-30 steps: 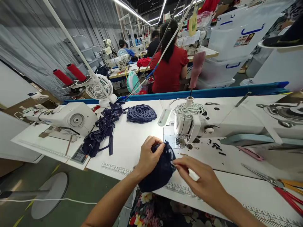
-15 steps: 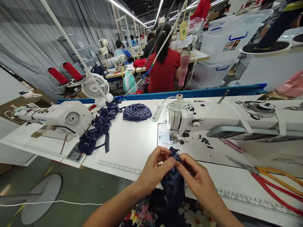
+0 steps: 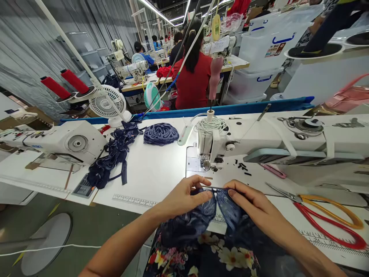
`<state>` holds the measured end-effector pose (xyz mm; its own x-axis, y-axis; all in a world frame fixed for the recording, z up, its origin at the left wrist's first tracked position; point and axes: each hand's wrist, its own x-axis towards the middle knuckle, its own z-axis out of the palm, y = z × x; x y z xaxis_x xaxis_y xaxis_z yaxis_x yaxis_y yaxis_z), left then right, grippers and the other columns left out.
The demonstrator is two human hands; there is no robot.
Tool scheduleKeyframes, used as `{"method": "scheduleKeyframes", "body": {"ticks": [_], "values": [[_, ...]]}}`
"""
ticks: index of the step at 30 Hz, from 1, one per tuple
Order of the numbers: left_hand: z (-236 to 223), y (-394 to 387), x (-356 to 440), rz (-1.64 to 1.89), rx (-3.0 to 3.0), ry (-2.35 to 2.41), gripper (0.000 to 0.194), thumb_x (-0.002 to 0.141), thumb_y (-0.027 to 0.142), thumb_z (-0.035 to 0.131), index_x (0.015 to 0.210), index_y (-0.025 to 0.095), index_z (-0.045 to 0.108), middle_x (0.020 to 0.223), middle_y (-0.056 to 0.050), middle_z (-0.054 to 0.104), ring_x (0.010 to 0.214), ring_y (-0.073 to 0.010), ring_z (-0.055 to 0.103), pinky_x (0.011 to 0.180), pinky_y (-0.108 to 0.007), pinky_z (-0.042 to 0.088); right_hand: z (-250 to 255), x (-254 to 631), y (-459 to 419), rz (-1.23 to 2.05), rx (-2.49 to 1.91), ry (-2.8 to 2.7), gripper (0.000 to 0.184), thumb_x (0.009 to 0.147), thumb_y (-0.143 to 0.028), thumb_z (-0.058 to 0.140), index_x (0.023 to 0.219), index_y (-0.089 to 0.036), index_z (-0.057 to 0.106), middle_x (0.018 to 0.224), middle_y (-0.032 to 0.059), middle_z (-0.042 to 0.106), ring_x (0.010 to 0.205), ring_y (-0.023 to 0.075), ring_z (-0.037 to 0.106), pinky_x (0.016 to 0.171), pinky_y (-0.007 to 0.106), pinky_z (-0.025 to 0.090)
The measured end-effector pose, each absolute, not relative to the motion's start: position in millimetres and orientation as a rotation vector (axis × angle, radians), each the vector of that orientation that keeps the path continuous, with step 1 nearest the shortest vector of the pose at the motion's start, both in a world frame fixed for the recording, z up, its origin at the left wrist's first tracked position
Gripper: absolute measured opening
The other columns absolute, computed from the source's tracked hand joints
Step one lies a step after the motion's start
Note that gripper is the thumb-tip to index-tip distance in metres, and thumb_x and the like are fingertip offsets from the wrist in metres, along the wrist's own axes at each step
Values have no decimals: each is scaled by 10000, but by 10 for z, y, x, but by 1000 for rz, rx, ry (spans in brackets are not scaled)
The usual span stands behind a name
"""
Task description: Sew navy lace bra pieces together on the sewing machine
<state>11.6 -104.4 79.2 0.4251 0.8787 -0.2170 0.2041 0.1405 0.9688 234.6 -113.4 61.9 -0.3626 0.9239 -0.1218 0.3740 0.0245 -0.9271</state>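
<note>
A navy lace bra (image 3: 204, 211) is stretched between my hands at the table's front edge, its two cups apart and joined by a narrow bridge at the top. My left hand (image 3: 184, 196) pinches the upper edge of one cup between thumb and fingers. On the other cup, my right hand (image 3: 252, 198) grips the upper edge the same way. The lower parts of the bra hang over a flowered garment on my lap. Just beyond my hands stands the needle end of a white sewing machine (image 3: 211, 144).
Scissors (image 3: 300, 200) with orange and red handles lie at the right. Small black pieces (image 3: 241, 166) are scattered beside the machine. Stacked navy cups (image 3: 160, 134) and a heap of navy straps (image 3: 113, 157) lie further left, near a second sewing machine (image 3: 77, 142).
My hands have moved apart, and the bra, bunched between them before, is now spread open with both cups showing. The whole view has shifted slightly.
</note>
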Motion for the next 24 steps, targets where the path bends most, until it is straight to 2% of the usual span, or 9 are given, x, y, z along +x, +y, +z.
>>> {"method": "scheduleKeyframes", "body": {"ticks": [3, 6, 8, 13, 17, 20, 22, 24], "values": [[764, -1025, 146, 598, 1163, 979, 336, 802, 388, 712, 1049, 160, 694, 928, -45, 623, 825, -148, 536, 747, -254, 405, 614, 2355, -1164, 1262, -1335, -1868, 318, 965, -517, 394, 980, -251, 567, 777, -12, 554, 661, 136, 476, 577, 248, 359], [722, -1035, 174, 587, 1050, 971, 338, 762, 409, 741, 979, 151, 719, 824, -34, 616, 722, -129, 522, 665, -240, 398, 596, 2360, -1186, 1226, -1366, -1898, 312, 970, -517, 385, 990, -261, 561, 706, -34, 511, 577, 124, 402, 517, 247, 308], [692, -1051, 183, 608, 1065, 982, 300, 763, 403, 737, 925, 151, 717, 784, -19, 598, 686, -111, 497, 634, -225, 379, 583, 2360, -1185, 1198, -1370, -1897, 311, 967, -518, 389, 980, -264, 568, 696, -35, 516, 572, 127, 410, 509, 245, 315], [621, -1060, 58, 642, 1143, 999, 217, 801, 357, 681, 861, 148, 678, 696, 10, 541, 614, -88, 438, 575, -214, 327, 489, 2285, -1167, 1158, -1344, -1922, 311, 956, -504, 419, 1002, -263, 611, 780, -6, 632, 630, 143, 531, 526, 235, 409], [728, -793, -234, 668, 1476, 1123, 129, 801, 272, 638, 816, 150, 675, 659, 20, 558, 600, -99, 462, 567, -224, 336, 253, 2154, -1049, 1123, -1242, -1961, 352, 919, -503, 493, 1172, -287, 608, 1004, 60, 706, 864, 217, 674, 655, 261, 541], [894, -358, -545, 834, 1803, 1334, 112, 833, 248, 612, 836, 163, 685, 792, 0, 655, 758, -144, 576, 684, -238, 406, 35, 2007, -818, 995, -1262, -1986, 409, 868, -491, 582, 1250, -344, 594, 1205, 133, 668, 1000, 294, 686, 607, 288, 564], [968, -45, -795, 1000, 1938, 1565, 154, 883, 229, 567, 970, 172, 681, 940, -23, 683, 897, -167, 603, 801, -250, 436, -94, 1882, -663, 890, -1306, -1999, 432, 841, -498, 613, 1249, -358, 597, 1262, 157, 635, 1011, 327, 682, 506, 304, 546], [977, 195, -1074, 1027, 2022, 1865, 310, 872, 270, 641, 1172, 195, 628, 1111, -50, 660, 1085, -188, 566, 952, -263, 413, -209, 1767, -568, 769, -1272, -2026, 397, 833, -501, 615, 1209, -374, 608, 1227, 155, 648, 982, 334, 687, 458, 327, 531]]}}
